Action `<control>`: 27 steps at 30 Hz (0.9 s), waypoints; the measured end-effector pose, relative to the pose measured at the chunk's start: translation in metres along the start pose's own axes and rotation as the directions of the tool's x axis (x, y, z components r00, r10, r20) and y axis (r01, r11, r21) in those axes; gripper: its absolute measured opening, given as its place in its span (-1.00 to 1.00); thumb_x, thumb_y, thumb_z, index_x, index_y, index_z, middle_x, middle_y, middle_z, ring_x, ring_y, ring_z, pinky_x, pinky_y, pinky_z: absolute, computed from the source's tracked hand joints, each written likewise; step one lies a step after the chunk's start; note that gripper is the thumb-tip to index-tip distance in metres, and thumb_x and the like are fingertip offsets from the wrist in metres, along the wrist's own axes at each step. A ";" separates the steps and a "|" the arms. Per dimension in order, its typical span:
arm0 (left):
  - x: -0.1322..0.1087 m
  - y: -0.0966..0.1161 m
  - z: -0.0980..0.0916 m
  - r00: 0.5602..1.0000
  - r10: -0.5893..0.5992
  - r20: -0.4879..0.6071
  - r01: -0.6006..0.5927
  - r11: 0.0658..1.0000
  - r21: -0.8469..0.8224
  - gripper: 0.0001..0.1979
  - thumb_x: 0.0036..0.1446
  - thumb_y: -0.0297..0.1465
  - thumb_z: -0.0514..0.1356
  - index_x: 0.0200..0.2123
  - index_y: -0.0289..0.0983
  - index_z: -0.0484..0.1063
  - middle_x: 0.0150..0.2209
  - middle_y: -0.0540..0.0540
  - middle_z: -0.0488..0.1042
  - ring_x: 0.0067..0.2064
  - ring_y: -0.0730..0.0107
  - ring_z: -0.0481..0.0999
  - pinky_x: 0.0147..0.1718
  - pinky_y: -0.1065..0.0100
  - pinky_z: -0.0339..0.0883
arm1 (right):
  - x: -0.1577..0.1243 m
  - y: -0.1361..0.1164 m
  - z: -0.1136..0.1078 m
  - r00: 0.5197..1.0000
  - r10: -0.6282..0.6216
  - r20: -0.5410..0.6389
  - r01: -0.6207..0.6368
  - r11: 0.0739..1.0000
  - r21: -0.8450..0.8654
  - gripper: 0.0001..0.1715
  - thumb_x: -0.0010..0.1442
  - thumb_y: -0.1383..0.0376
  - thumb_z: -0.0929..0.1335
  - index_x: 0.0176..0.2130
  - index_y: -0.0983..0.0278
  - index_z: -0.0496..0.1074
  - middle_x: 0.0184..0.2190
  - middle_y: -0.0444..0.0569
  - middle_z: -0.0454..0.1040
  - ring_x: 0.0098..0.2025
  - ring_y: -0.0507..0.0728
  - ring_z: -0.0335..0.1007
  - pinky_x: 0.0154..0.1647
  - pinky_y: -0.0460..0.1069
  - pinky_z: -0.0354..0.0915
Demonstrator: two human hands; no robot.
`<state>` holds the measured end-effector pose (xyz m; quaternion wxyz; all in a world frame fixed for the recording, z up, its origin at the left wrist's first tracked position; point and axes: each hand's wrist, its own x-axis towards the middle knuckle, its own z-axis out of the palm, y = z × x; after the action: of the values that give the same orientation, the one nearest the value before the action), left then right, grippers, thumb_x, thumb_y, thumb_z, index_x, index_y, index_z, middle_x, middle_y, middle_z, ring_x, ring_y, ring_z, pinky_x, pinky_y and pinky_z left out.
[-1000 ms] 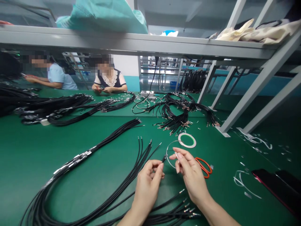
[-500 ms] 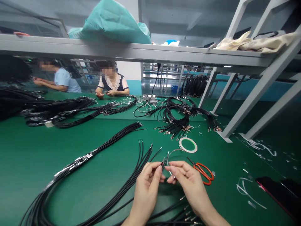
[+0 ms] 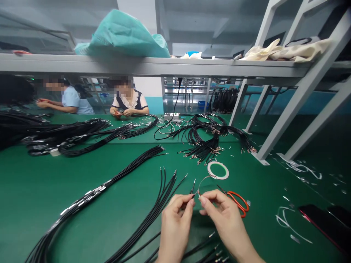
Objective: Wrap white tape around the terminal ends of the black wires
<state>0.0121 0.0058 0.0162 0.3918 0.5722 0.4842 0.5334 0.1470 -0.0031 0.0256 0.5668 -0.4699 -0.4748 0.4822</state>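
My left hand pinches the end of a black cable between thumb and fingertips. Just to its right, my right hand is closed on a thin tape strip, which curves up to a white-and-green tape roll lying on the table. The fingertips of both hands almost meet, with the cable tip beside the strip. Orange-handled scissors lie right behind my right hand. Left of my hands, a bundle of black cables fans out its metal-tipped ends.
The green table carries a long looped cable bundle and more piled cables farther back. At the right are a dark phone-like object and white scraps. A grey shelf frame rises behind. Two people sit across the table.
My left fingers have shifted slightly right and down, bringing the cable tip near the tape strip. My right hand has moved little. The view has tilted up slightly.
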 end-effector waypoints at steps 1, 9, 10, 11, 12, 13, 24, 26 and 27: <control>-0.001 -0.002 0.001 1.000 0.004 -0.006 -0.004 1.000 0.002 -0.83 0.11 -0.33 0.20 -0.29 -0.27 0.55 -0.37 -0.09 0.50 -0.34 0.33 0.54 -0.39 0.40 0.45 | 0.000 0.001 0.000 1.000 -0.009 0.000 0.009 1.000 -0.007 -0.77 0.13 0.16 0.40 -0.36 0.30 0.44 -0.35 -0.03 0.45 -0.27 0.14 0.40 -0.30 0.00 0.42; -0.011 -0.014 0.003 0.988 0.144 -0.056 -0.135 0.980 0.148 -0.84 0.14 -0.41 0.18 -0.18 -0.22 0.45 -0.28 -0.06 0.53 -0.29 0.36 0.57 -0.35 0.42 0.49 | -0.003 0.006 0.006 0.999 0.035 0.032 -0.035 0.999 0.002 -0.78 0.15 0.18 0.38 -0.39 0.29 0.39 -0.29 0.01 0.44 -0.18 0.18 0.43 -0.18 0.04 0.39; -0.012 -0.015 0.003 0.982 0.176 -0.068 -0.162 0.972 0.168 -0.82 0.13 -0.43 0.19 -0.16 -0.22 0.43 -0.27 -0.05 0.53 -0.29 0.37 0.57 -0.34 0.42 0.50 | -0.004 0.006 0.007 0.999 0.042 0.032 -0.042 0.999 -0.006 -0.78 0.15 0.18 0.38 -0.39 0.29 0.38 -0.30 0.00 0.44 -0.21 0.16 0.44 -0.19 0.03 0.39; -0.013 -0.016 0.002 0.975 0.207 -0.078 -0.190 0.963 0.189 -0.80 0.13 -0.45 0.19 -0.14 -0.21 0.41 -0.26 -0.04 0.53 -0.29 0.38 0.57 -0.33 0.43 0.50 | -0.004 0.005 0.007 0.998 0.048 0.033 -0.048 0.999 -0.015 -0.78 0.15 0.18 0.38 -0.39 0.29 0.38 -0.31 0.00 0.45 -0.23 0.15 0.44 -0.19 0.03 0.38; -0.013 -0.017 0.002 0.968 0.239 -0.081 -0.218 0.953 0.209 -0.79 0.13 -0.47 0.19 -0.13 -0.21 0.39 -0.26 -0.03 0.53 -0.29 0.40 0.57 -0.33 0.44 0.50 | -0.004 0.004 0.007 0.998 0.054 0.034 -0.053 0.998 -0.022 -0.78 0.15 0.18 0.37 -0.40 0.29 0.37 -0.31 -0.01 0.45 -0.25 0.14 0.44 -0.18 0.03 0.38; -0.014 -0.018 0.002 0.960 0.270 -0.075 -0.247 0.942 0.228 -0.78 0.12 -0.49 0.19 -0.13 -0.20 0.38 -0.26 -0.02 0.53 -0.29 0.42 0.57 -0.32 0.45 0.49 | -0.004 0.003 0.007 0.998 0.058 0.036 -0.058 0.998 -0.026 -0.77 0.15 0.18 0.37 -0.41 0.29 0.37 -0.31 0.00 0.45 -0.25 0.14 0.44 -0.18 0.02 0.37; -0.014 -0.008 0.002 0.935 0.355 -0.011 -0.335 0.893 0.300 -0.75 0.12 -0.58 0.16 -0.15 -0.19 0.43 -0.32 -0.02 0.53 -0.32 0.41 0.54 -0.30 0.45 0.44 | -0.003 0.000 0.009 0.996 0.090 0.021 -0.090 0.996 -0.009 -0.77 0.11 0.19 0.40 -0.45 0.27 0.36 -0.29 0.03 0.45 -0.19 0.19 0.44 -0.27 -0.02 0.38; -0.014 -0.006 0.002 0.936 0.351 -0.005 -0.335 0.896 0.292 -0.75 0.12 -0.58 0.16 -0.15 -0.18 0.44 -0.34 -0.03 0.53 -0.33 0.40 0.54 -0.31 0.45 0.43 | -0.003 0.001 0.009 0.996 0.090 0.021 -0.089 0.996 -0.018 -0.77 0.11 0.19 0.40 -0.46 0.27 0.35 -0.29 0.03 0.45 -0.19 0.19 0.44 -0.30 -0.03 0.39; -0.014 -0.005 0.002 0.935 0.353 -0.003 -0.338 0.897 0.285 -0.74 0.12 -0.57 0.16 -0.15 -0.18 0.45 -0.34 -0.04 0.54 -0.33 0.38 0.55 -0.32 0.44 0.43 | -0.002 0.001 0.008 0.996 0.091 0.023 -0.090 0.996 -0.022 -0.77 0.11 0.18 0.40 -0.46 0.27 0.35 -0.29 0.03 0.45 -0.20 0.19 0.45 -0.30 -0.04 0.39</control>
<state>0.0138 -0.0064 0.0082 0.1925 0.6838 0.4561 0.5361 0.1383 -0.0046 0.0255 0.5337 -0.4910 -0.4648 0.5080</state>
